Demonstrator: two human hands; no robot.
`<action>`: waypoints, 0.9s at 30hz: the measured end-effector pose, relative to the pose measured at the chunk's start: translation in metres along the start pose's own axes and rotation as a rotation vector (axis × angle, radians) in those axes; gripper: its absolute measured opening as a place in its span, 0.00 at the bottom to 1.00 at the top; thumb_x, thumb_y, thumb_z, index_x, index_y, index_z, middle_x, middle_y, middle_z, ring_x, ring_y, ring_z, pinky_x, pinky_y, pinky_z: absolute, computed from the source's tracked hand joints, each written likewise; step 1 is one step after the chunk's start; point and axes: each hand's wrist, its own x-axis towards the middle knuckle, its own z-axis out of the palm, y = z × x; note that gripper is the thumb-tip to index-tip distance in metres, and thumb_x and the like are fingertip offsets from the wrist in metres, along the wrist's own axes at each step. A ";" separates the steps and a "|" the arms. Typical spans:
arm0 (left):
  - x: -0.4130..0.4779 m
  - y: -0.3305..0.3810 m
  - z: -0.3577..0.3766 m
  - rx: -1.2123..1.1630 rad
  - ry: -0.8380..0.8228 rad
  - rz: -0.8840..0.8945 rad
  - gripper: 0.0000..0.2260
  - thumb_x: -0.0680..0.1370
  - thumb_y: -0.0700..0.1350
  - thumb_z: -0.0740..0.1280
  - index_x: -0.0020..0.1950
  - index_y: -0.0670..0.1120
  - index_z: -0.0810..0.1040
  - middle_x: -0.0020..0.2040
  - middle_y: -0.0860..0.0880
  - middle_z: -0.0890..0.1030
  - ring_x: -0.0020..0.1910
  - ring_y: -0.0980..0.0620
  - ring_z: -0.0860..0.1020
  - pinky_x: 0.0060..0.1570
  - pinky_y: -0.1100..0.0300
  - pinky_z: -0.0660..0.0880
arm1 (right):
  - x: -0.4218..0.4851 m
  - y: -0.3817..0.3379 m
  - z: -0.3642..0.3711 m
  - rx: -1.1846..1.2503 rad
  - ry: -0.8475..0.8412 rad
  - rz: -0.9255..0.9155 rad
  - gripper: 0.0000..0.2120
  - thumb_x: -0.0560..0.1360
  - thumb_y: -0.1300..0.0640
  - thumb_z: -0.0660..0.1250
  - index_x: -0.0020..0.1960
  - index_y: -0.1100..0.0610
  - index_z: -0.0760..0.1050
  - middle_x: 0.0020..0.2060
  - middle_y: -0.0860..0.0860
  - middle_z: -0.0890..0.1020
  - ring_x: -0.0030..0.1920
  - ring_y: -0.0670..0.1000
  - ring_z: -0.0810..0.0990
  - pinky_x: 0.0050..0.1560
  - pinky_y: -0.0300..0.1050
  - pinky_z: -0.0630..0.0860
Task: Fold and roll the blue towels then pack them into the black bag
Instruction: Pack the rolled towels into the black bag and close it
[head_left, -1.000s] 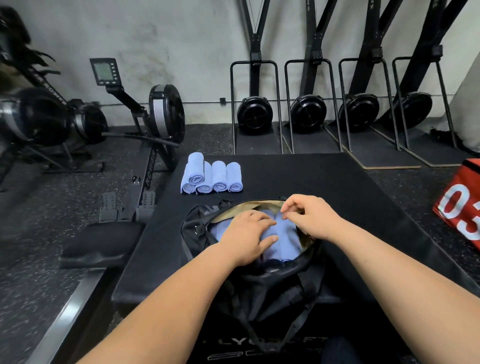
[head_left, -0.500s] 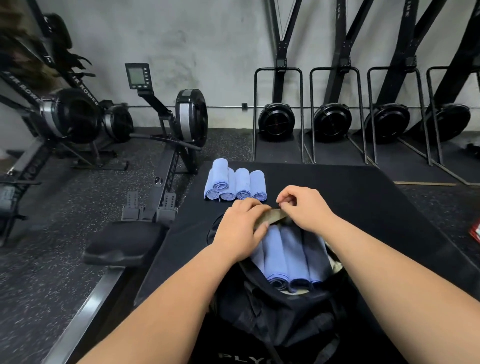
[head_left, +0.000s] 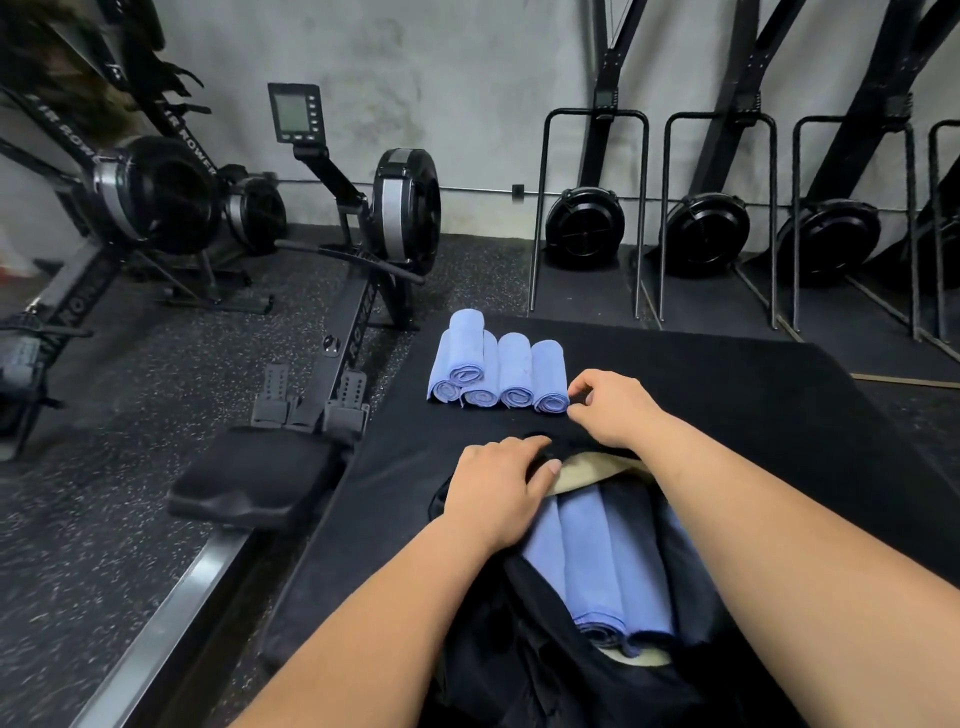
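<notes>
The black bag (head_left: 524, 670) lies open on the black mat (head_left: 727, 395), its tan lining showing at the far rim. Rolled blue towels (head_left: 597, 561) lie side by side inside it. Several more rolled blue towels (head_left: 493, 364) sit in a row at the mat's far left, one stacked on top. My left hand (head_left: 498, 493) rests on the bag's far rim, fingers fairly straight, thumb on the tan lining. My right hand (head_left: 613, 410) is past the bag, thumb and forefinger spread right beside the near end of the rightmost roll (head_left: 549, 376), holding nothing.
A rowing machine (head_left: 358, 260) with its seat (head_left: 254, 478) and rail stands close along the mat's left edge. More rowers stand at far left. Upright machines (head_left: 587, 228) line the wall behind the mat. Speckled rubber floor surrounds the mat.
My right hand has let go of the bag's far rim and reached forward to the rightmost towel roll. My left hand stays on the rim. The camera has shifted closer.
</notes>
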 end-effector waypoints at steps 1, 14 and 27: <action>-0.001 -0.002 0.006 0.031 0.022 0.015 0.28 0.82 0.65 0.48 0.75 0.58 0.74 0.62 0.53 0.83 0.59 0.47 0.80 0.62 0.48 0.71 | 0.007 0.000 0.002 -0.014 -0.017 0.003 0.15 0.78 0.52 0.70 0.64 0.49 0.79 0.55 0.50 0.83 0.61 0.56 0.79 0.59 0.47 0.75; -0.009 -0.009 0.045 0.232 0.156 0.043 0.22 0.89 0.58 0.50 0.78 0.56 0.72 0.58 0.56 0.81 0.53 0.49 0.77 0.59 0.50 0.70 | 0.085 0.015 0.080 0.130 -0.056 0.060 0.28 0.81 0.45 0.65 0.80 0.45 0.65 0.68 0.58 0.78 0.68 0.61 0.75 0.67 0.55 0.73; -0.010 -0.008 0.046 0.228 0.174 0.028 0.22 0.89 0.59 0.50 0.77 0.54 0.74 0.58 0.56 0.82 0.55 0.50 0.78 0.61 0.51 0.70 | 0.075 0.015 0.083 0.392 0.288 0.154 0.15 0.75 0.45 0.75 0.60 0.45 0.81 0.59 0.46 0.83 0.61 0.53 0.80 0.57 0.45 0.74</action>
